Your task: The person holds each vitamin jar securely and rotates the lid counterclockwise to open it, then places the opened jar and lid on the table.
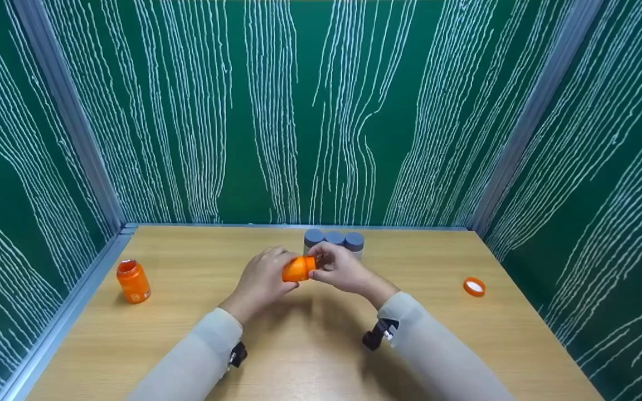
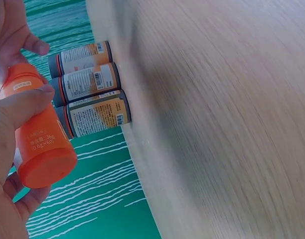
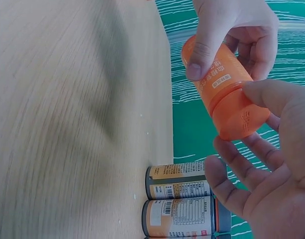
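An orange bottle (image 1: pixel 296 269) with white print lies tilted on its side in the air above the table. My left hand (image 1: pixel 265 278) holds its body, thumb across the label, as the left wrist view shows. At the bottle's other end is its orange cap (image 3: pixel 239 117). Around this cap, the thumb and fingers of my right hand (image 1: pixel 346 271) close loosely, the thumb at the cap's edge. The palm hides part of the cap in the head view.
Three grey-capped bottles (image 1: pixel 334 238) stand in a row at the back. An uncapped orange bottle (image 1: pixel 134 282) stands at the left of the wooden table (image 1: pixel 410 256). A loose orange cap (image 1: pixel 474 287), white inside facing up, lies at the right. Green walls (image 1: pixel 310 139) enclose the table.
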Demonstrator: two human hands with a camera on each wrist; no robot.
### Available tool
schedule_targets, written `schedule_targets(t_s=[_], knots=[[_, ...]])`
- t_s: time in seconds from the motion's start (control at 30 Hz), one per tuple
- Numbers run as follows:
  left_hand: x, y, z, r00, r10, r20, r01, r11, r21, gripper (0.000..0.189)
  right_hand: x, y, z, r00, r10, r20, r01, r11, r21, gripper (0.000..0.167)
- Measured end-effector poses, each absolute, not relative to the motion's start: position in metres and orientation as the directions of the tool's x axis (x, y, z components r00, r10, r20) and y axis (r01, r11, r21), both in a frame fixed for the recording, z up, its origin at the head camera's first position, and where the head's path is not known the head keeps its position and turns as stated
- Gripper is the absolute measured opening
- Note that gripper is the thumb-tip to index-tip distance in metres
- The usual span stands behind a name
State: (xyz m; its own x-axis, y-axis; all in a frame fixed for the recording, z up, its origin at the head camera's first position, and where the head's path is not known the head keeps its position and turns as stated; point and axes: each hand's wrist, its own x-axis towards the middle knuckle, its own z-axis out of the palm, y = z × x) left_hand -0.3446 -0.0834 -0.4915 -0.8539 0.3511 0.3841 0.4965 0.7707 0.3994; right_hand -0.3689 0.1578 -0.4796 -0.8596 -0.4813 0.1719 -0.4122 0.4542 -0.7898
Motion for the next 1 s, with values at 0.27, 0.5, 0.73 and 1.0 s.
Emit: schedule_targets(t_s=[0.27,0.5,0.73,1.0], knots=[[-0.3447,-0.0831,-0.4906,-0.85,0.355,0.391,0.503,0.769,0.395,0.055,-0.3681,0.1571,-0.4768,-0.894,-0.428,0.129,-0.345,0.476,-0.809,0.036],[-0.3438,-0.0808,-0.4889,-0.851,0.361,0.383,0.503,0.77,0.393,0.056,-0.3682,0.1558,-0.4752,-0.926,-0.371,0.071,-0.271,0.521,-0.81,0.047],[-0.3445,-0.0778,-0.4883,-0.848,0.368,0.381,0.507,0.773,0.381,0.057,-0.3692,0.1561,-0.477,-0.928,-0.367,0.062,-0.261,0.525,-0.81,0.042],[-0.3459,-0.0796,-0.4936,-0.849,0.365,0.381,0.508,0.761,0.403,0.058,-0.37,0.1583,-0.479,-0.909,-0.409,0.084,-0.313,0.534,-0.785,0.038]])
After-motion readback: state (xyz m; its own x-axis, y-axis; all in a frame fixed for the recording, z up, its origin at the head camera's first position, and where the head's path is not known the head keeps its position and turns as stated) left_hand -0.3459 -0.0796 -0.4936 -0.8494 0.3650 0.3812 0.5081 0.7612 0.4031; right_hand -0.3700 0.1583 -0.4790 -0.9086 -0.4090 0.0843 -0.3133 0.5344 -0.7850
